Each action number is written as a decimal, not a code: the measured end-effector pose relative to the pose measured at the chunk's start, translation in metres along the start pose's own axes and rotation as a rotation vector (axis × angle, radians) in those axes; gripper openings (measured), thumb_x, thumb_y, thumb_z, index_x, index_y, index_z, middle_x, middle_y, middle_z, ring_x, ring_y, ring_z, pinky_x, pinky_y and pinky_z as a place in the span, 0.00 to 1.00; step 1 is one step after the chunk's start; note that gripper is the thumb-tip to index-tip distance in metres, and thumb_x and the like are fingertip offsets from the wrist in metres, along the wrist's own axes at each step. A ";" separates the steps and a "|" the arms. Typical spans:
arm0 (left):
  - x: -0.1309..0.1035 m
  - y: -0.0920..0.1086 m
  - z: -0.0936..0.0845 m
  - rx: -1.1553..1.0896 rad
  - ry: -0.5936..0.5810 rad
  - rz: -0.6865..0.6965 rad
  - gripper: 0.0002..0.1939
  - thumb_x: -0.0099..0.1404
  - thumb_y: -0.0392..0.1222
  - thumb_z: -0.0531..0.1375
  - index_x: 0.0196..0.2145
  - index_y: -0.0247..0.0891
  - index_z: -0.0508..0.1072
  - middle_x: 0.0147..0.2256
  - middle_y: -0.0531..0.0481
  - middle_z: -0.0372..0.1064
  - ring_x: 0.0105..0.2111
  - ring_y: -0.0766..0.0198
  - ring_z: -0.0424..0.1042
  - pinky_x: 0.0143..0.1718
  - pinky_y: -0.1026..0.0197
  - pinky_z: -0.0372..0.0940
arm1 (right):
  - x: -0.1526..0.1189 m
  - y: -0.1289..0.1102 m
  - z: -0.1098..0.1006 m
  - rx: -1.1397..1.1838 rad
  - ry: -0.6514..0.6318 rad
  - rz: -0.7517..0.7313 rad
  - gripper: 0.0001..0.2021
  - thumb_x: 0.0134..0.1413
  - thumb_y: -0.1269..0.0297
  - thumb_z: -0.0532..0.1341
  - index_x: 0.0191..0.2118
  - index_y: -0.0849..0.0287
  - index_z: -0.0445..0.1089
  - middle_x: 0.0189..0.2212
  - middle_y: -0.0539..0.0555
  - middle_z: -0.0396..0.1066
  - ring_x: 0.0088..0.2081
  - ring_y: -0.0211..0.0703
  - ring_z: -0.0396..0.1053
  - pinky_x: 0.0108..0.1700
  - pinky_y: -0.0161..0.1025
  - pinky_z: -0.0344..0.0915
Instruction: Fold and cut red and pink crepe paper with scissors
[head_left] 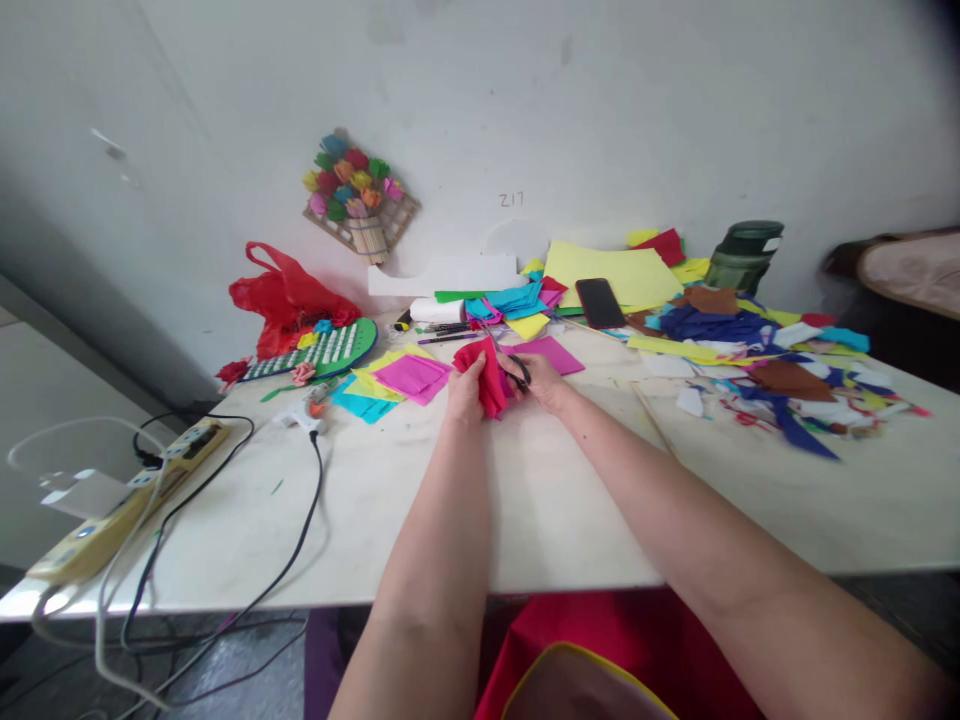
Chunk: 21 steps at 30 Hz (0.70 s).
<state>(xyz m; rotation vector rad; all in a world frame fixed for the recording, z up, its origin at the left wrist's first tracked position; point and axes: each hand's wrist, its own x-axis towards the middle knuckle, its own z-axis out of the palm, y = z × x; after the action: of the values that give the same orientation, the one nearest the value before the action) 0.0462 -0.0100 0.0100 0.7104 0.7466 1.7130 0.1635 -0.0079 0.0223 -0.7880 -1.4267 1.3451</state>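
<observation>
My left hand [466,388] is closed on a red sheet of folded paper [491,375], held just above the table in front of me. The fingers of my right hand [541,382] are wrapped round the dark handles of a pair of scissors [519,372], whose blades point up beside the red paper. Whether the blades are cutting into it I cannot tell. Behind my right hand lies a magenta sheet [559,353]. Left of my left hand, pink paper squares [414,378] overlap yellow sheets [386,362] and blue sheets [364,403].
At the right spreads a pile of paper scraps [795,380], with a green bottle [744,258] behind. A phone [600,303] rests on yellow paper [622,270]. To the left are a glue gun [304,410], a red plastic bag [281,295] and a power strip [142,490] with loose cables.
</observation>
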 end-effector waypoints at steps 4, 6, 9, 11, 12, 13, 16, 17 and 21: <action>0.000 0.000 0.000 -0.011 -0.003 -0.004 0.11 0.47 0.39 0.65 0.29 0.34 0.68 0.24 0.51 0.70 0.24 0.66 0.70 0.33 0.60 0.67 | 0.000 -0.002 0.001 -0.011 0.024 0.014 0.19 0.38 0.49 0.64 0.20 0.61 0.62 0.11 0.44 0.58 0.10 0.29 0.54 0.12 0.29 0.51; 0.001 -0.001 -0.001 -0.014 -0.014 -0.011 0.11 0.47 0.39 0.65 0.29 0.35 0.68 0.23 0.51 0.70 0.24 0.66 0.70 0.33 0.60 0.67 | -0.001 -0.003 0.002 -0.010 0.020 0.023 0.19 0.38 0.48 0.64 0.20 0.61 0.62 0.10 0.44 0.58 0.10 0.29 0.54 0.12 0.29 0.52; 0.002 -0.002 -0.002 -0.018 -0.009 -0.003 0.12 0.47 0.39 0.65 0.30 0.35 0.68 0.24 0.51 0.70 0.24 0.66 0.71 0.32 0.61 0.67 | -0.002 -0.003 0.001 -0.003 0.013 0.036 0.19 0.38 0.49 0.64 0.20 0.61 0.62 0.11 0.45 0.59 0.10 0.30 0.55 0.12 0.29 0.53; 0.002 -0.002 -0.002 -0.017 0.003 0.002 0.12 0.47 0.39 0.66 0.29 0.35 0.68 0.24 0.51 0.70 0.24 0.66 0.71 0.32 0.62 0.67 | -0.002 -0.003 0.000 -0.002 0.006 0.045 0.19 0.39 0.49 0.63 0.20 0.61 0.62 0.11 0.45 0.59 0.11 0.30 0.56 0.12 0.29 0.54; 0.002 -0.002 -0.002 -0.014 0.007 0.002 0.12 0.47 0.39 0.66 0.29 0.35 0.68 0.24 0.50 0.70 0.24 0.66 0.71 0.31 0.62 0.67 | -0.003 -0.003 0.000 -0.001 -0.002 0.050 0.19 0.40 0.48 0.63 0.21 0.61 0.62 0.11 0.45 0.60 0.11 0.30 0.56 0.12 0.29 0.54; 0.002 -0.002 -0.002 -0.010 0.006 -0.001 0.12 0.47 0.39 0.66 0.29 0.35 0.68 0.24 0.50 0.70 0.24 0.66 0.71 0.31 0.62 0.67 | -0.004 -0.003 -0.001 0.001 -0.012 0.056 0.19 0.40 0.48 0.62 0.22 0.61 0.63 0.11 0.46 0.60 0.11 0.31 0.57 0.13 0.29 0.55; 0.001 -0.001 -0.001 0.001 -0.008 -0.018 0.13 0.46 0.40 0.66 0.29 0.35 0.68 0.25 0.49 0.71 0.25 0.65 0.71 0.32 0.60 0.67 | -0.005 -0.005 -0.001 0.012 -0.035 0.085 0.19 0.42 0.47 0.61 0.23 0.61 0.63 0.12 0.46 0.62 0.11 0.31 0.58 0.13 0.30 0.55; 0.000 0.000 -0.001 0.003 -0.014 -0.024 0.13 0.46 0.40 0.66 0.30 0.35 0.68 0.26 0.49 0.71 0.25 0.64 0.71 0.32 0.59 0.67 | -0.006 -0.005 -0.001 0.016 -0.032 0.094 0.19 0.41 0.47 0.61 0.23 0.61 0.63 0.12 0.47 0.62 0.12 0.32 0.58 0.13 0.30 0.55; -0.003 0.002 0.001 0.008 -0.036 -0.035 0.13 0.47 0.40 0.65 0.30 0.34 0.68 0.26 0.49 0.71 0.25 0.63 0.71 0.32 0.58 0.67 | -0.006 -0.007 -0.001 0.042 -0.005 0.105 0.20 0.39 0.46 0.61 0.23 0.61 0.64 0.13 0.47 0.62 0.13 0.31 0.58 0.13 0.29 0.54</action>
<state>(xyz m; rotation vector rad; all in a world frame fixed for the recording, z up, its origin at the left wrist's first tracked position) 0.0470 -0.0133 0.0120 0.7277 0.7374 1.6620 0.1671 -0.0143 0.0272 -0.8425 -1.3731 1.4530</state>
